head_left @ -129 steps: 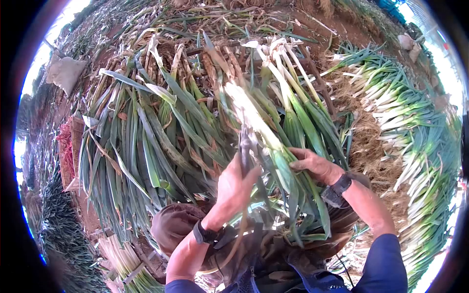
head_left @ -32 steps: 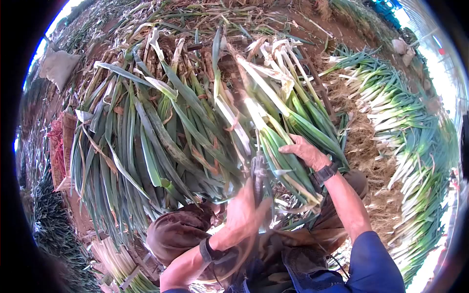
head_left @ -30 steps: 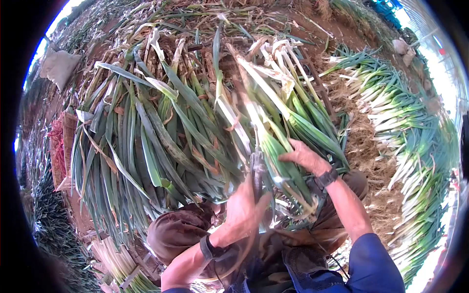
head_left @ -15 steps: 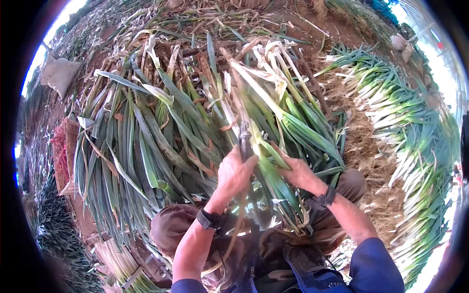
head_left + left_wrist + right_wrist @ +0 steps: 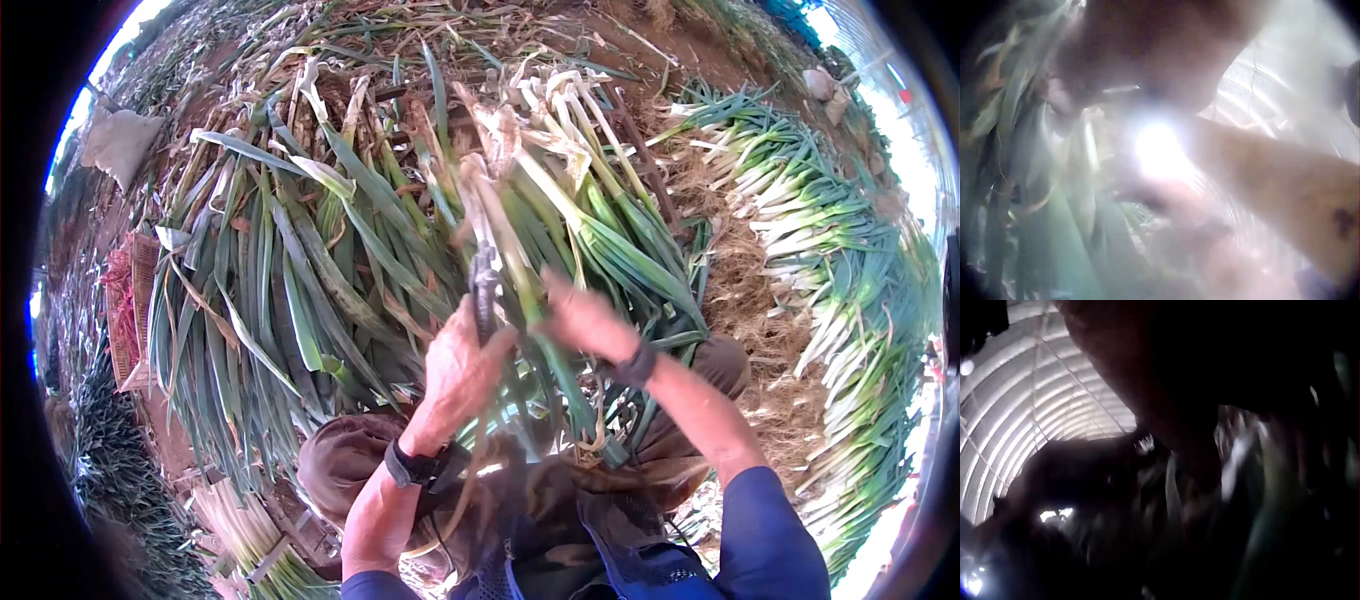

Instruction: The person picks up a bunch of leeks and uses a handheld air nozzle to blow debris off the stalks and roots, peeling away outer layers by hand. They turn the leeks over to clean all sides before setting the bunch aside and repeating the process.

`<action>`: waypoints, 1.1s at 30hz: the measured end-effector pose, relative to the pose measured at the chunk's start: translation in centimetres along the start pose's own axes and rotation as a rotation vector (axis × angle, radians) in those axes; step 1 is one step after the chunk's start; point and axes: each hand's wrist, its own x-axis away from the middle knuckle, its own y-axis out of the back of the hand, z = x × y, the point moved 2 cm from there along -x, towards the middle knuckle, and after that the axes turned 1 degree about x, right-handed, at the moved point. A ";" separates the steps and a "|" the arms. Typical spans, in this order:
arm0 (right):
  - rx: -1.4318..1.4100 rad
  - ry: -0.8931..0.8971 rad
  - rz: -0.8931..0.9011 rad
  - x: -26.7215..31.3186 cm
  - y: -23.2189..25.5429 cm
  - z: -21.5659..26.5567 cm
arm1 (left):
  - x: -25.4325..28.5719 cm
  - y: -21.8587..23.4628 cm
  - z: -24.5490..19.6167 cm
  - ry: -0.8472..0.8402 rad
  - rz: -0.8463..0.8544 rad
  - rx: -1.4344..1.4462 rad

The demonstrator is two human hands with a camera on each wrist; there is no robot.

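My left hand (image 5: 460,365) grips a dark tool (image 5: 484,290) upright against the leek (image 5: 520,250) on my lap; my right hand (image 5: 585,322) (blurred) lies on its green leaves, grip I cannot tell. Trimmed leeks (image 5: 830,250) lie right.

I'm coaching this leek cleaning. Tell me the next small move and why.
Probably draw the right hand down the leek to strip the loose outer leaf. The left hand grips a dark tool against the stalk, and the blurred right hand sits on the stalk beside it, pale dry leaf ends above.
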 end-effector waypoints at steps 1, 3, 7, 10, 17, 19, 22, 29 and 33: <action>0.031 0.003 -0.095 0.1 -5.1 -1.9 | 0.3 -0.5 0.2 0.008 0.004 -0.007; 0.062 -0.002 -0.189 0.7 -7.7 -2.8 | 0.6 -1.2 1.0 -0.004 0.060 -0.029; -0.261 -0.136 0.004 2.8 -3.2 -0.6 | 0.1 -1.0 0.6 -0.041 0.096 -0.078; -0.848 -0.050 -0.014 6.2 -1.3 0.7 | -1.3 -0.3 0.4 -0.042 -0.005 0.023; -0.946 0.029 0.000 8.3 2.1 0.8 | -2.9 -0.4 -0.1 0.067 -0.072 -0.045; -0.928 0.069 -0.030 8.9 6.4 2.3 | -2.3 -0.6 -0.3 0.041 -0.122 -0.068; -0.772 0.178 -0.217 9.6 12.9 4.7 | -1.7 -1.4 0.1 -0.215 -0.058 -0.043; -0.565 0.293 -0.402 6.7 21.6 2.2 | -0.9 -0.1 -1.5 -0.060 -0.216 -0.219; -0.422 0.033 -0.321 1.8 18.7 -5.2 | -0.3 0.1 -1.0 -0.286 0.113 -0.076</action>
